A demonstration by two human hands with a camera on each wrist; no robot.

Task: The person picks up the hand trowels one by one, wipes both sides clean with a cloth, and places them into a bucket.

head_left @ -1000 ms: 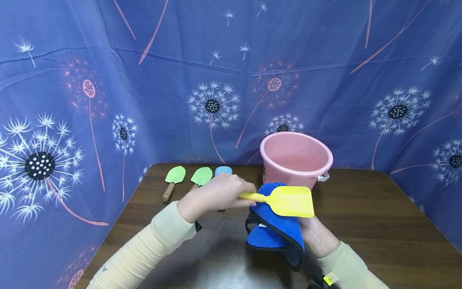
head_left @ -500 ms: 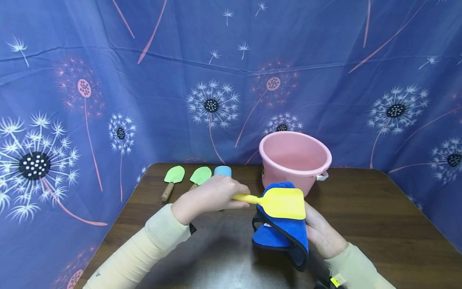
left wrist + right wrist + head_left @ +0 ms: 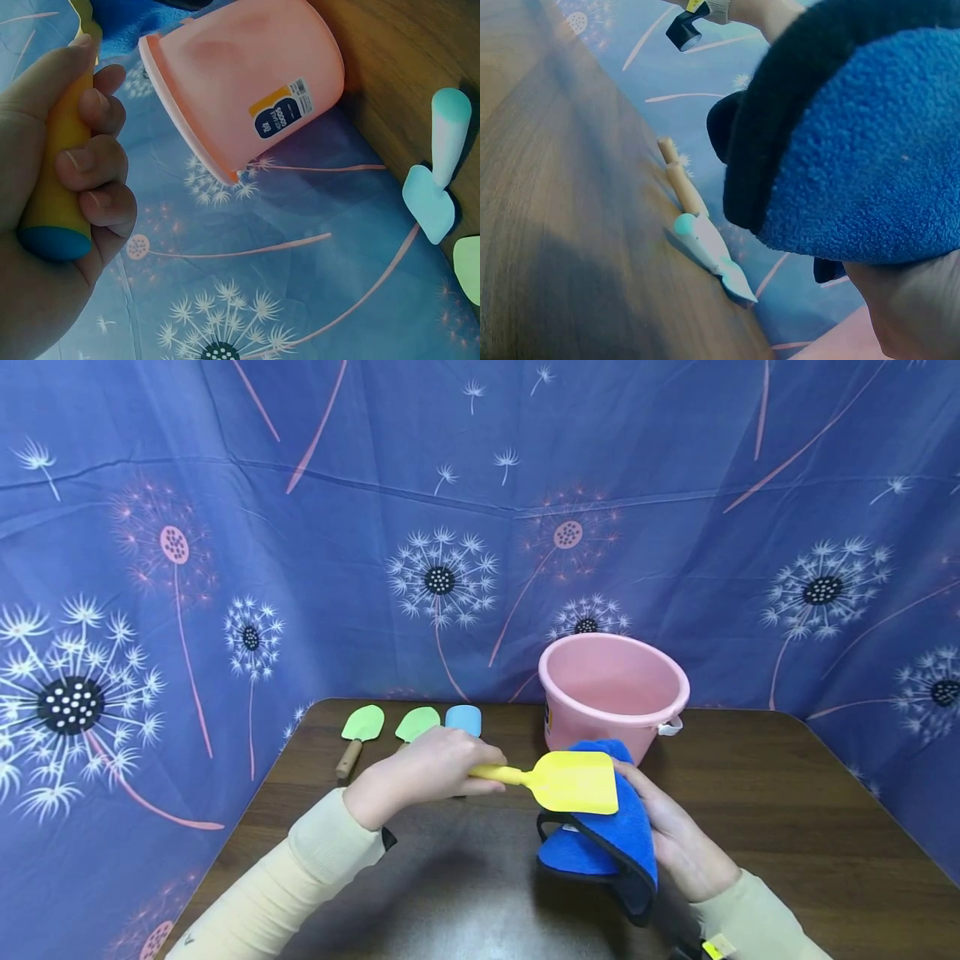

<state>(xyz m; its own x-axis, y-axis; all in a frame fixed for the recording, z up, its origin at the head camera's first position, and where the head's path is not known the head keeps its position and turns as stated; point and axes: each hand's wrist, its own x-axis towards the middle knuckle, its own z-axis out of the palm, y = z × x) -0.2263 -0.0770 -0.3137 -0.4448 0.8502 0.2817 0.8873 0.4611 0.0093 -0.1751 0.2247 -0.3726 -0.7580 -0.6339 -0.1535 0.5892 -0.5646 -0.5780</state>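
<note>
In the head view my left hand (image 3: pixel 427 768) grips a yellow toy shovel (image 3: pixel 573 782) by its handle. The left wrist view shows the fingers curled round that handle, whose butt end is blue. My right hand (image 3: pixel 686 843) holds a fuzzy blue cloth (image 3: pixel 633 839) with black edging, folded over and hanging down. The shovel's blade lies in front of the cloth and overlaps it; whether they touch I cannot tell. Close up in the right wrist view, the blue pile fills much of the picture and hides most fingers.
A pink bucket (image 3: pixel 558 722) with a white handle fitting stands behind the hands. At the table's back left lie two green trowels (image 3: pixel 363 723) with wooden handles and a light blue trowel (image 3: pixel 463 720), partly hidden by my left hand. A dandelion-print curtain (image 3: pixel 337 568) hangs behind.
My left hand has drawn the yellow shovel a little to the left. The blue cloth and my right hand have shifted to the right, so the blade covers less of the cloth's right side.
</note>
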